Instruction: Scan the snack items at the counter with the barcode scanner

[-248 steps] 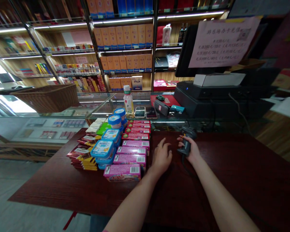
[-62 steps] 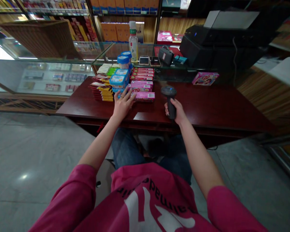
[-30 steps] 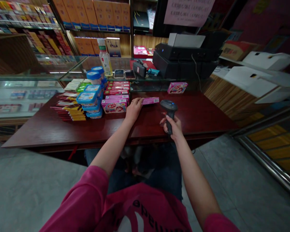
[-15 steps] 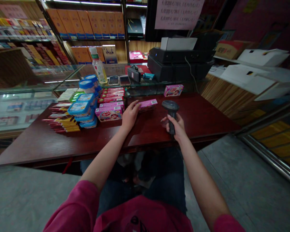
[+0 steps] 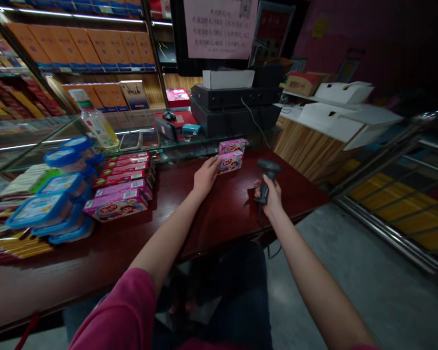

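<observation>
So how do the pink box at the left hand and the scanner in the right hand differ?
The pink box is a printed block; the scanner is plain and dark. The left hand has the box by one end; the right hand grips the scanner's handle. The scanner has a cable; the box has none.

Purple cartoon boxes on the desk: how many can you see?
4: one purple box touching the left hand, another purple box just behind that, then a front box and a rear box beside the blue-lidded tubs. Others could be hidden.
</observation>
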A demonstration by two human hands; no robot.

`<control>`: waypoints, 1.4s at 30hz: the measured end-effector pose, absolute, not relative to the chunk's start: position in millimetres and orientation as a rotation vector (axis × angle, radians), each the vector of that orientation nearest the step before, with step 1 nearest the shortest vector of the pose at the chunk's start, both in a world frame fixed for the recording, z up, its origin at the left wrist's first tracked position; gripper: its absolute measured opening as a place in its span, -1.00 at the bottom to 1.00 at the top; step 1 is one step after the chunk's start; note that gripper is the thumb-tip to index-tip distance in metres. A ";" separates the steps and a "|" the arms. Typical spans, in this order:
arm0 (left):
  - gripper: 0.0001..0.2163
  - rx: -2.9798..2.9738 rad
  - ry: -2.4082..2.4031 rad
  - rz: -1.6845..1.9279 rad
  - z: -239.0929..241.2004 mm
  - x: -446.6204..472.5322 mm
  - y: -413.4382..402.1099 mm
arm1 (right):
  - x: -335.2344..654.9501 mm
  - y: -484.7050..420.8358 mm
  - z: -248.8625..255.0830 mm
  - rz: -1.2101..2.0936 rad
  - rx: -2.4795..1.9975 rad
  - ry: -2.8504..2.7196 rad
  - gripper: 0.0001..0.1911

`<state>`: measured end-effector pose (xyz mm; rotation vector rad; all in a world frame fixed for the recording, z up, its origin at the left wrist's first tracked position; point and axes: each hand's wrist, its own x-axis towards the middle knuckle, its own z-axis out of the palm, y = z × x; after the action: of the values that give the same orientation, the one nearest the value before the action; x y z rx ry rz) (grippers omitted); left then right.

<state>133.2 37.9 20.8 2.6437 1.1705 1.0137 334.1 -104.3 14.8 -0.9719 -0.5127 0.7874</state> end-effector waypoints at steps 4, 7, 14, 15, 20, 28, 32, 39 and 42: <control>-0.47 2.810 1.197 0.904 18.3 171.9 58.9 | 332.1 -103.4 13.5 0.818 -0.983 -0.537 -0.38; -0.41 2.865 1.277 0.847 17.3 187.1 66.9 | 331.2 -102.9 13.8 0.821 -0.974 -0.535 -0.40; -0.40 2.878 1.374 0.799 15.7 198.7 72.4 | 330.6 -102.8 13.5 0.830 -0.966 -0.520 -0.43; -0.40 2.872 1.380 0.810 15.0 199.6 73.6 | 330.5 -103.0 13.6 0.830 -0.965 -0.528 -0.43; -0.35 2.821 1.372 0.843 12.4 203.2 76.3 | 330.2 -105.2 15.7 0.837 -0.971 -0.573 -0.41; -0.25 2.813 1.326 1.031 18.6 117.9 -0.6 | 318.6 -116.6 16.8 0.941 -0.963 -0.780 -0.54; -0.24 3.055 1.268 0.871 23.1 9.7 -59.3 | 279.5 -112.8 20.1 1.134 -0.876 -0.816 -0.54; -0.28 2.664 2.040 0.922 24.3 -152.7 -104.3 | 173.8 -108.4 34.8 1.360 -0.795 -0.979 -0.45; -0.29 2.551 2.161 0.943 25.3 -171.3 -105.4 | 153.0 -113.0 36.1 1.333 -0.777 -1.040 -0.46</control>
<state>-171.3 -105.4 25.3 2.5515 2.1611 0.9430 153.0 -113.0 36.1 -0.7771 -1.0397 1.3333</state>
